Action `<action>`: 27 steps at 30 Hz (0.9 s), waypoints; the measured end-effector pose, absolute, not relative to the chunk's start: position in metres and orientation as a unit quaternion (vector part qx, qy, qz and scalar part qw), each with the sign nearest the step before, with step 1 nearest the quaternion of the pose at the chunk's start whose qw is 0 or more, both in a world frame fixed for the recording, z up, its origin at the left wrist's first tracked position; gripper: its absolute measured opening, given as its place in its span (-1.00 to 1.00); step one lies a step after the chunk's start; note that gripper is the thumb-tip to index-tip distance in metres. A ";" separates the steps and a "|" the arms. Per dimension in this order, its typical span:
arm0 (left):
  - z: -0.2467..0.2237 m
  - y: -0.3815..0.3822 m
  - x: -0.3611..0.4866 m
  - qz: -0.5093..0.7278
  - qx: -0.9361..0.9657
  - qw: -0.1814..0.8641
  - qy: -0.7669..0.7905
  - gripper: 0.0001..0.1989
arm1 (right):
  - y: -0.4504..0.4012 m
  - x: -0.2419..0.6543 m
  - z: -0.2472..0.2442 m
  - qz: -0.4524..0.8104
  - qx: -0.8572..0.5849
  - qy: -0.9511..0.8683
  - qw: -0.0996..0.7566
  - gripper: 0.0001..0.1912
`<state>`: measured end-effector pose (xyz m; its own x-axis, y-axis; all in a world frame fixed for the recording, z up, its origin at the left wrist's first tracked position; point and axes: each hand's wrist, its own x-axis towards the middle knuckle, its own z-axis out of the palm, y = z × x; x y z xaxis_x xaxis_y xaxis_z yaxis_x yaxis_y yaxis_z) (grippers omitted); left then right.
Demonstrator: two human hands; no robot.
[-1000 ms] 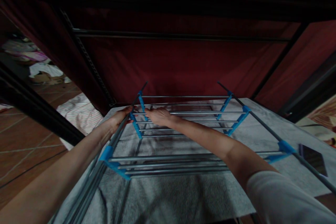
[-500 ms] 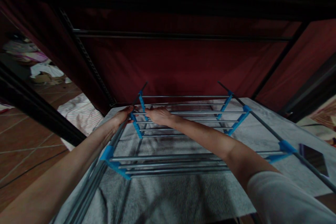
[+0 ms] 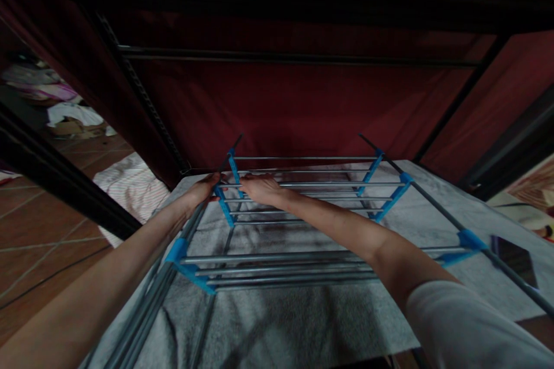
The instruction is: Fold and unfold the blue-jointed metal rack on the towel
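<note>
A rack of grey metal tubes with blue plastic connectors lies on a grey cloth. My left hand is wrapped round the left side tube at a blue connector. Just to its right, my right hand grips the left end of a crossbar, palm down. Its fingertips are partly hidden and lie close to the same connector. Several loose grey tubes lie along the left edge, under my left forearm.
Dark red fabric on a black frame stands behind the rack. A dark flat device lies at the right. On the tiled floor at the left are a striped cloth and piled fabrics. A thin cable crosses the tiles.
</note>
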<state>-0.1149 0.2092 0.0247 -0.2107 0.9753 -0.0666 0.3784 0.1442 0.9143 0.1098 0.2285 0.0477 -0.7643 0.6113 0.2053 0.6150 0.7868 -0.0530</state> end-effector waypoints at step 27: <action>0.044 0.215 -0.119 0.301 0.551 0.308 0.715 -0.42 | 0.197 0.204 0.039 0.115 -0.189 -0.968 -0.119 -0.80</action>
